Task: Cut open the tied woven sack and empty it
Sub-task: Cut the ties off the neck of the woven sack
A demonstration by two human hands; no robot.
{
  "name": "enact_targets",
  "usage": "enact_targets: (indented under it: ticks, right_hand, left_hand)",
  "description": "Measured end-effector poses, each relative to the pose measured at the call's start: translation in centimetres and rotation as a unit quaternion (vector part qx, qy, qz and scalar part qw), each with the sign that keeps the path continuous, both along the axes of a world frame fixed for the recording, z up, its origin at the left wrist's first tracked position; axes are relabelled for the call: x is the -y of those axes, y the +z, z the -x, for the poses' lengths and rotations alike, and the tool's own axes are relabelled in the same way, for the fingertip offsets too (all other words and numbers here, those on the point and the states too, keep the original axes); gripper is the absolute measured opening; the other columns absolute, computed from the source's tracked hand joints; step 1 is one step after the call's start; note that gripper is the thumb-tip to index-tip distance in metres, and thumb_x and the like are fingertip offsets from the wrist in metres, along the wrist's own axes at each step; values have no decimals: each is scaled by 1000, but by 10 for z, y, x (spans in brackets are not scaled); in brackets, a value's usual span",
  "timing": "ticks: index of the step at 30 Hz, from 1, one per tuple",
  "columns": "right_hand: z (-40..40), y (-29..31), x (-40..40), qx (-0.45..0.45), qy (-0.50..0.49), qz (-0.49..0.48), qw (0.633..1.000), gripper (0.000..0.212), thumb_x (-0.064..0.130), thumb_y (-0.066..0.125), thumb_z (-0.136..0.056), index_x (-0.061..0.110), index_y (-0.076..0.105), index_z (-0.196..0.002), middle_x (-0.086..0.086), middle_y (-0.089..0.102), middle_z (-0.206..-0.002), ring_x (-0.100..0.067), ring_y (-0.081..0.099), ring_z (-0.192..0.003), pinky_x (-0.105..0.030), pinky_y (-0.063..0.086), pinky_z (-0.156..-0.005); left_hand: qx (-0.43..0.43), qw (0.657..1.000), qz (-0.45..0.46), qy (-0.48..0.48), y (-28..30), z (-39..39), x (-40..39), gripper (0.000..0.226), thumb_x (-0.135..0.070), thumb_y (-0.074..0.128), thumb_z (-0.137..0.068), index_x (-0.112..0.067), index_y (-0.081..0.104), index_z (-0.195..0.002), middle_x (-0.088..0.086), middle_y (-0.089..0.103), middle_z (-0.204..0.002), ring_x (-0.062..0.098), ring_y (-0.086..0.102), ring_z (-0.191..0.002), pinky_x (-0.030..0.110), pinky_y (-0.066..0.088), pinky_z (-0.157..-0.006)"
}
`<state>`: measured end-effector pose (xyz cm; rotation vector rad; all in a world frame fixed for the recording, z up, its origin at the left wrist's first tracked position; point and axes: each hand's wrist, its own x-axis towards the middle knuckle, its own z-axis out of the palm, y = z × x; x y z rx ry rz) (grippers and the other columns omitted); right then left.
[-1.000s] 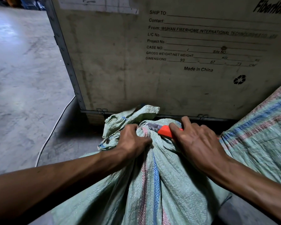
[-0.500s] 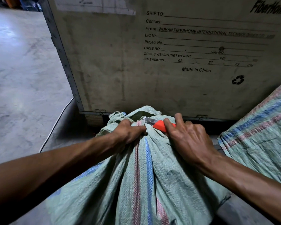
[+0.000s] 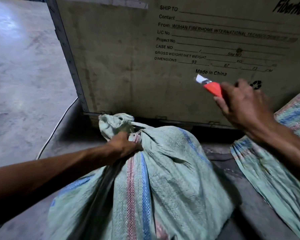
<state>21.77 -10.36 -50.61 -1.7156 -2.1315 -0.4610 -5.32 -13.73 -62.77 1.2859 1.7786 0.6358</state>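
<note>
Below the left hand: woven sack, pale green with red and blue stripes, full, lying on the concrete floor; long axis running from the viewer toward the crate beyond, neck end pointing away and slightly left; left hand closed round the gathered neck, fist just under the bunched top, which splays out past the fingers.

Up and to the right of that grip, well apart from it: right hand wrapped round the orange handle of a utility knife; blade exposed, pointing up-left toward the crate face, clear of the fabric.

Right of the knife hand: second sack, same weave, slack.

Left of the grip: white cable on the floor.

Condition of tie: cannot be told from this view; neck appears gathered, mouth not spread.

Handling note, as judgement: keep the neck taut in the left fist; check the binding has parted; any further cut made away from the holding fingers; blade retracted or set down before upending the sack by its base.
</note>
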Motion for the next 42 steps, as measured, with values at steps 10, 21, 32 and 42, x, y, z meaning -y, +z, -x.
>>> enact_targets:
  ticks: [10,21,32,42]
  right_hand:
    - [54,-49,5,-428,37,201,881,35,50,72,-70,17,60,-70,6,50,-56,-10,45,-50,-27,36,-50]
    - [74,-22,-29,-558,39,177,810,15,20,64,-72,5,63,-72,-5,50,-60,-17,44,-54,-30,38,-50]
    - [81,55,16,-476,269,206,811,20,18,76,-75,22,70,-93,-7,74,-93,-20,70,-85,-28,57,-80]
    - [52,2,-15,-690,62,262,672,37,38,79,-65,8,71,-85,-9,73,-78,-27,68,-72,-36,56,-71]
  left_hand:
    - [-76,926,-322,-180,17,-15,19,27,-31,74,-72,-10,64,-85,-3,62,-76,9,53,-74,33,42,-68]
    - [21,945,-327,-4,67,-20,16,51,-65,60,-72,-18,63,-90,-5,71,-84,9,65,-77,34,54,-73]
    - [248,940,-185,141,82,-36,-33,20,3,63,-73,-9,58,-88,14,67,-86,24,65,-79,35,54,-71]
    - [269,950,-158,-21,94,-33,-19,26,4,51,-81,-8,64,-101,19,69,-93,20,66,-72,30,56,-64]
